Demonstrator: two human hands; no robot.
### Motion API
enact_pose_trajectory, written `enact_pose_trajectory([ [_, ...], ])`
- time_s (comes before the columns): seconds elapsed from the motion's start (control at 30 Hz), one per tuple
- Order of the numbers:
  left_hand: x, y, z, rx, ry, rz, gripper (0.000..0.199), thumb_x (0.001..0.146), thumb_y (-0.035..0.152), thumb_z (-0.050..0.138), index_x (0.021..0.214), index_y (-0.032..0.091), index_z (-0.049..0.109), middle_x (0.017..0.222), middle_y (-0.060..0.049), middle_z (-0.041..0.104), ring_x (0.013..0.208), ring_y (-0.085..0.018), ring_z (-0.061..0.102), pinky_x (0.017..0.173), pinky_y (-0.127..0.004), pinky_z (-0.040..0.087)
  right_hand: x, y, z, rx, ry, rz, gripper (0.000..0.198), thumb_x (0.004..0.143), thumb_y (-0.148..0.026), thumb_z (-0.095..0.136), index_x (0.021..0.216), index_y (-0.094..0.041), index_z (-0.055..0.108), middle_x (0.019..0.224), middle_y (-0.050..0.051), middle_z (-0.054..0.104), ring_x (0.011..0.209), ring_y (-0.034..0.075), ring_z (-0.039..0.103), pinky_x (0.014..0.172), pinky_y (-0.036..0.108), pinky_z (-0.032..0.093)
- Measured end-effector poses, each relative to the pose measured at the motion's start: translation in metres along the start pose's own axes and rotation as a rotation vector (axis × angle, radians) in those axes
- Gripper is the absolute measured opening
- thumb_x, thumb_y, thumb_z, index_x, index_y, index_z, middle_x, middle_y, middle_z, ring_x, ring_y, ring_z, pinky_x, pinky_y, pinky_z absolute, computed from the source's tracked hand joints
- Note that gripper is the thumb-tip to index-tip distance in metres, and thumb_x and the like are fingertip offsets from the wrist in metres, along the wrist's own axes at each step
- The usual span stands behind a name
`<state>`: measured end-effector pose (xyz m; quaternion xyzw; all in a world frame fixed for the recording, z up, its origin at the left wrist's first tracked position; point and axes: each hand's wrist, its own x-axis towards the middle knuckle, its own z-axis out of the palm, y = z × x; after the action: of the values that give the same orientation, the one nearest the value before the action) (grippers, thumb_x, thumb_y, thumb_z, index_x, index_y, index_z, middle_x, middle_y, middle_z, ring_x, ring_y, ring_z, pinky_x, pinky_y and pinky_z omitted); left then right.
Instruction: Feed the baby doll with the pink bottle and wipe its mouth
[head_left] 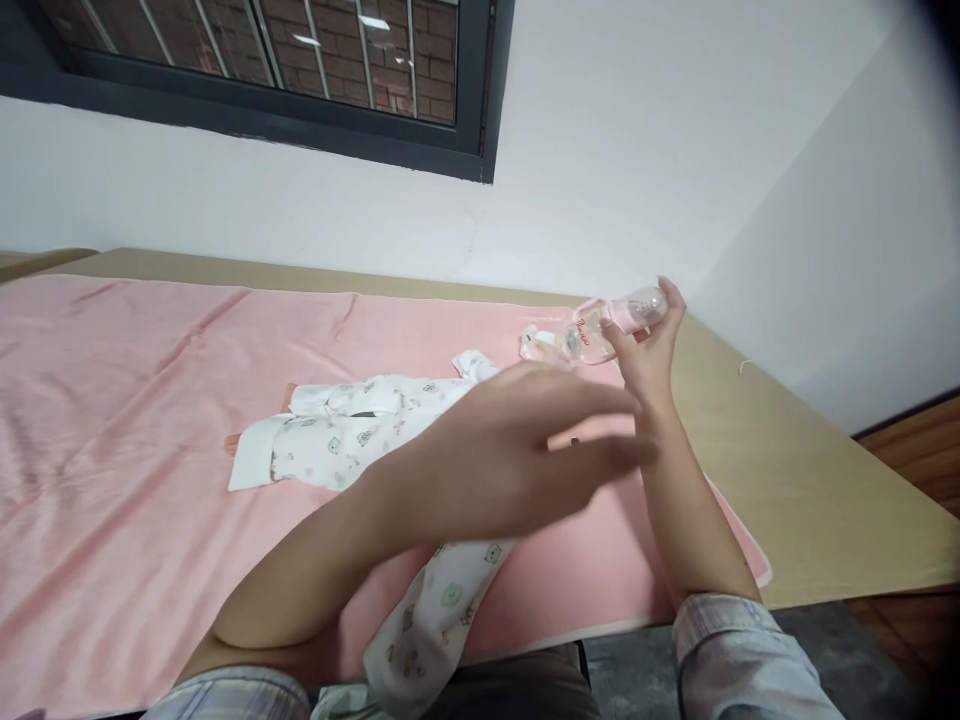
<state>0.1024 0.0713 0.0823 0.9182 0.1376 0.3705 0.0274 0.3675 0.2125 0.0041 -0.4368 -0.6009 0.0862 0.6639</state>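
My right hand (651, 350) grips a clear baby bottle (594, 335) by its pink collar and transparent cap, the bottle lying tilted with its base to the left. Slightly blurred, my left hand (517, 450) is raised in the foreground with its fingers stretched out and apart, holding nothing. Behind and below it, white printed baby clothing (330, 440) covers a doll-like body, whose skin-toned ends show at the left cuffs. The upper part of that body is hidden by my left hand. A printed white cloth piece (431, 620) hangs near the front edge, below my left forearm.
A pink blanket (127, 420) covers much of the wooden tabletop (810, 490). Beside the bottle's base lies a small clear and white item (541, 343), its kind unclear. A white wall (600, 150) and a dark-framed window (300, 110) stand behind the table.
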Motion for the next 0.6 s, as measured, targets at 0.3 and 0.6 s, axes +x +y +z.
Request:
enact_pose_trajectory([
  [0.3,-0.031,0.053,-0.026,-0.173,0.076,-0.066,0.065,0.081,0.021,0.062,0.131,0.059,0.049,0.103,0.011,0.072,0.086,-0.018,0.067,0.068,-0.027,0.061,0.007,0.09,-0.037,-0.333,0.081,0.167,0.091,0.064,-0.033,0.069,0.144,-0.021,0.027,0.125,0.012,0.054,0.103,0.025,0.059,0.096,0.046,0.048],
  [0.6,-0.077,0.043,-0.038,0.102,-0.393,-0.119,0.087,0.057,0.042,0.061,0.142,0.051,0.042,0.099,0.007,0.075,0.101,-0.024,0.067,0.068,-0.033,0.059,-0.011,0.114,-0.035,-0.396,0.015,0.164,0.094,0.063,-0.032,0.067,0.148,-0.02,0.029,0.134,0.014,0.051,0.116,0.03,0.054,0.101,0.048,0.045],
])
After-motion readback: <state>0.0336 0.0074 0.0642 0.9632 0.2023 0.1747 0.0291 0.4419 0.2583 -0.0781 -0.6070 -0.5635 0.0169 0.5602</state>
